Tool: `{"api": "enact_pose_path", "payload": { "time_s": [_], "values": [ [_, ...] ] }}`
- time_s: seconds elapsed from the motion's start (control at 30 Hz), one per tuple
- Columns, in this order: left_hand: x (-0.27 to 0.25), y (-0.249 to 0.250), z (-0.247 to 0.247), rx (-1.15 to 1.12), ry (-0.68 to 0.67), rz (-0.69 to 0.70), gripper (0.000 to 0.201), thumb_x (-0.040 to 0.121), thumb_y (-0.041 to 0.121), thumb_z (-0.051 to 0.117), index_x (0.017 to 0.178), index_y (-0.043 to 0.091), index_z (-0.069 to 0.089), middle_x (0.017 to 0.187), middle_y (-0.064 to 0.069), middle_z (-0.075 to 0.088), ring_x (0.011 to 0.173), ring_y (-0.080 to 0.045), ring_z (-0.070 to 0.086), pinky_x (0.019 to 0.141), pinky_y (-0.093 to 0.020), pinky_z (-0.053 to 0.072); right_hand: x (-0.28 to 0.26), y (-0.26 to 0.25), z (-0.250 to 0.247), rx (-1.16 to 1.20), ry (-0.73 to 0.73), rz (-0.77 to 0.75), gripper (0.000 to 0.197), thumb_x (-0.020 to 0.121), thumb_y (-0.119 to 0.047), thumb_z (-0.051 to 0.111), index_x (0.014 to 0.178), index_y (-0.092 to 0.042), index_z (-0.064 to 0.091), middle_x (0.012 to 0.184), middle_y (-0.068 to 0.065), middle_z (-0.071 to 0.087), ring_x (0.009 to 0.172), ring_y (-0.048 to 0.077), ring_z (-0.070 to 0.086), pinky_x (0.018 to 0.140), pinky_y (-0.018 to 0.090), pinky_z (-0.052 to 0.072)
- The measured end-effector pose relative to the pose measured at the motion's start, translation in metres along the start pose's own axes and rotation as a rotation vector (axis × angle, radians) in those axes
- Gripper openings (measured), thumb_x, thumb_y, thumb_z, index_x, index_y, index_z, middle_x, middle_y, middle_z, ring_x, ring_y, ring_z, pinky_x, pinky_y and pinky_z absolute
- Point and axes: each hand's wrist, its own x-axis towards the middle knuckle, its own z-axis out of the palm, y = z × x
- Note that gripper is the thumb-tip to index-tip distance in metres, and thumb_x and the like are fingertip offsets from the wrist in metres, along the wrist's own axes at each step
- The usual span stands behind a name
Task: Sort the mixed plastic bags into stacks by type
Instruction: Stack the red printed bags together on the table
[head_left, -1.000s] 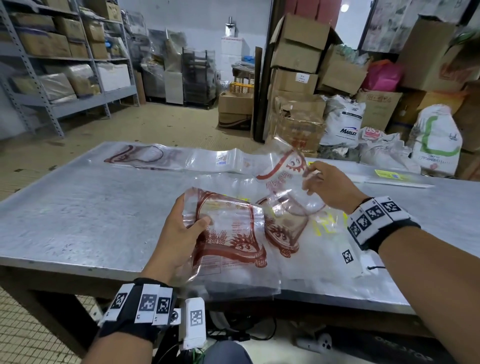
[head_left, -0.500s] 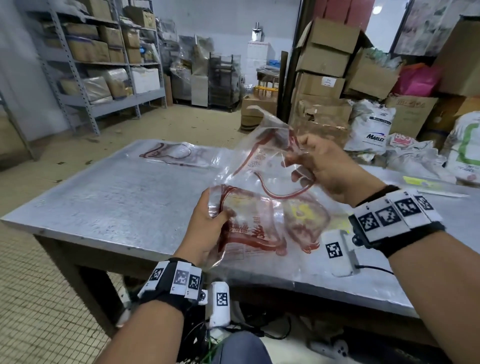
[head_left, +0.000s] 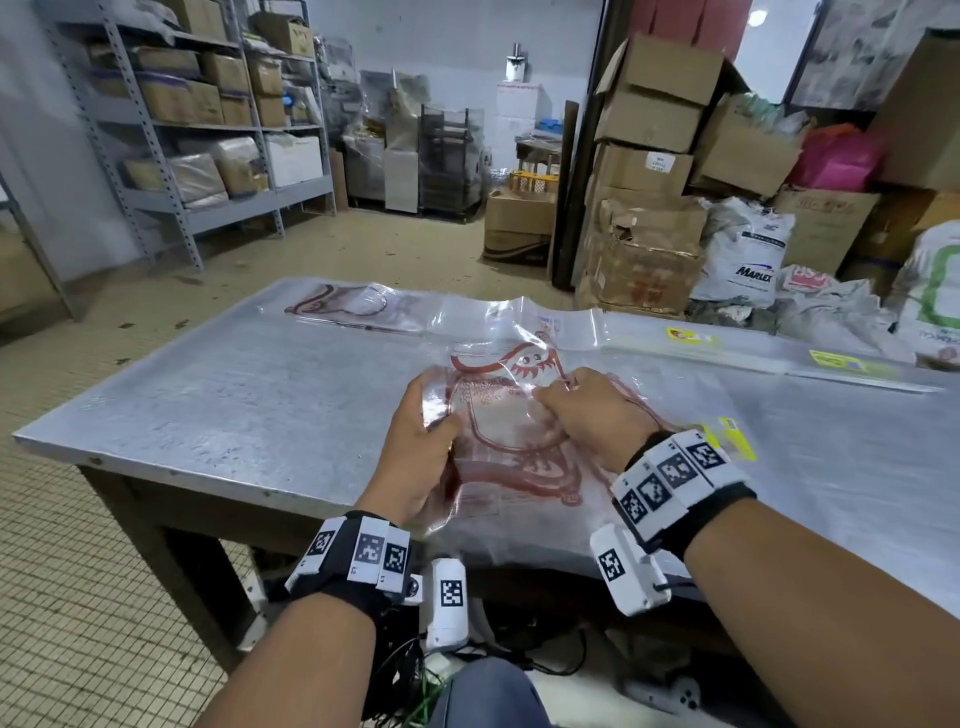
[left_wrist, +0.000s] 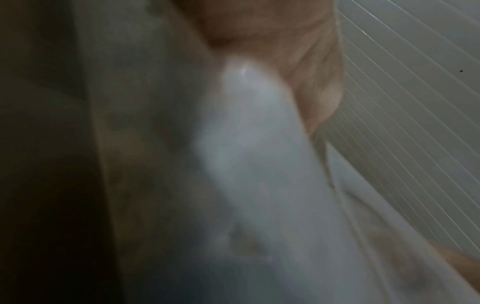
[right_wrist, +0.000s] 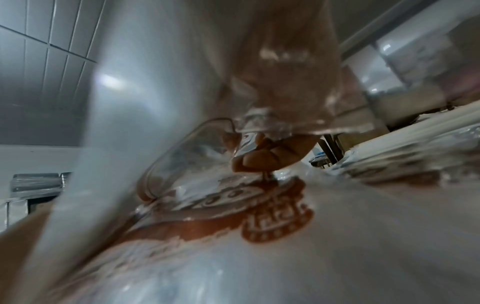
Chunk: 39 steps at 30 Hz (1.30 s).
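A clear plastic bag with a red-brown print (head_left: 498, 410) lies over a loose pile of like bags (head_left: 519, 483) at the near edge of the metal table (head_left: 218, 405). My left hand (head_left: 423, 436) grips the bag's left side, thumb on top. My right hand (head_left: 576, 410) pinches its right side with curled fingers. In the right wrist view the printed bag (right_wrist: 259, 216) fills the frame and the curled fingers (right_wrist: 262, 158) show through the film. The left wrist view is blurred, showing only film (left_wrist: 246, 164) and skin.
A flat stack of red-printed bags (head_left: 353, 306) lies at the table's far left, clear bags (head_left: 561, 325) beside it, and long bags with yellow labels (head_left: 727, 348) far right. Cardboard boxes (head_left: 654, 171), sacks and metal shelving (head_left: 171, 156) stand beyond the table.
The right hand, which held a bag up above the table, has come down. Both hands now hold one printed bag low over the pile.
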Motion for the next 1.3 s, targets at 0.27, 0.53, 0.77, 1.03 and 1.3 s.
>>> {"api": "enact_pose_path", "payload": {
  "time_s": [0.27, 0.53, 0.77, 1.03, 1.3],
  "values": [
    [0.006, -0.004, -0.004, 0.084, 0.024, 0.032, 0.035, 0.093, 0.051, 0.07, 0.125, 0.041, 0.063, 0.124, -0.002, 0.071, 0.118, -0.026, 0.067, 0.1, -0.054, 0.054, -0.003, 0.003, 0.019, -0.151, 0.02, -0.028, 0.046, 0.092, -0.043, 0.064, 0.123, -0.014, 0.045, 0.1, 0.009, 0.069, 0.077, 0.027, 0.07, 0.064, 0.042, 0.059],
    [0.013, -0.009, -0.008, -0.003, 0.064, 0.068, 0.046, 0.096, -0.006, 0.063, 0.127, 0.028, 0.061, 0.108, -0.005, 0.077, 0.095, -0.025, 0.075, 0.077, -0.047, 0.063, -0.001, 0.002, -0.015, -0.497, 0.134, -0.135, 0.055, 0.098, -0.068, 0.038, 0.111, -0.019, 0.059, 0.106, 0.003, 0.067, 0.096, 0.024, 0.058, 0.083, 0.038, 0.044],
    [0.017, -0.012, -0.007, -0.019, 0.05, 0.063, 0.05, 0.095, -0.009, 0.062, 0.13, 0.028, 0.061, 0.114, -0.008, 0.075, 0.102, -0.024, 0.074, 0.074, -0.041, 0.063, 0.019, 0.033, -0.065, -0.967, -0.055, 0.104, 0.114, 0.059, -0.098, 0.034, 0.139, -0.019, 0.053, 0.138, 0.016, 0.059, 0.12, 0.037, 0.059, 0.099, 0.043, 0.05],
    [0.018, -0.012, -0.008, -0.008, 0.03, 0.063, 0.047, 0.097, -0.005, 0.061, 0.121, 0.036, 0.06, 0.117, -0.011, 0.073, 0.102, -0.027, 0.074, 0.077, -0.043, 0.064, 0.028, 0.04, -0.091, -0.955, -0.261, -0.01, 0.069, 0.098, -0.061, 0.048, 0.154, -0.021, 0.039, 0.161, 0.006, 0.038, 0.141, 0.028, 0.042, 0.115, 0.04, 0.035],
    [0.018, -0.012, -0.007, -0.002, 0.038, 0.048, 0.05, 0.098, -0.004, 0.061, 0.122, 0.04, 0.059, 0.12, -0.01, 0.072, 0.104, -0.028, 0.073, 0.083, -0.048, 0.062, 0.038, 0.045, -0.081, -1.042, -0.107, 0.009, 0.097, 0.069, -0.097, 0.036, 0.145, -0.038, 0.046, 0.145, 0.01, 0.049, 0.133, 0.037, 0.046, 0.109, 0.054, 0.039]
  ]
}}
